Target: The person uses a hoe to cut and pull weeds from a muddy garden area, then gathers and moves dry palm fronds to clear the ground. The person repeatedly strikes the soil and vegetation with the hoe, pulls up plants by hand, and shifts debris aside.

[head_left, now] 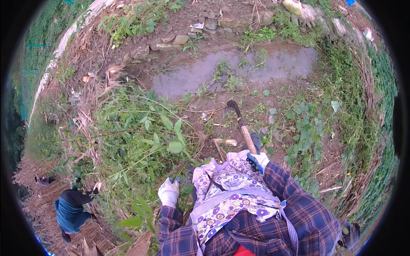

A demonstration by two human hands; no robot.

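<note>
My right hand [258,161], in a white glove with blue fingers, is closed round the wooden handle of a sickle [247,138]. Its dark curved blade [232,105] points away from me, over bare soil near the puddle. On the left, my left hand [169,193] wears a matching glove, with its fingers curled beside leafy green weeds [145,147]. Stems pass close to those fingers, but I cannot make out what is in them. A purple flowered apron [230,200] covers my front between the two hands.
A muddy puddle [192,77] lies ahead, with a row of stones [168,46] along its far side. Low plants [305,128] grow on the right. At the lower left another person [74,211] bends over dry stalks. A pale path edge [57,55] curves along the far left.
</note>
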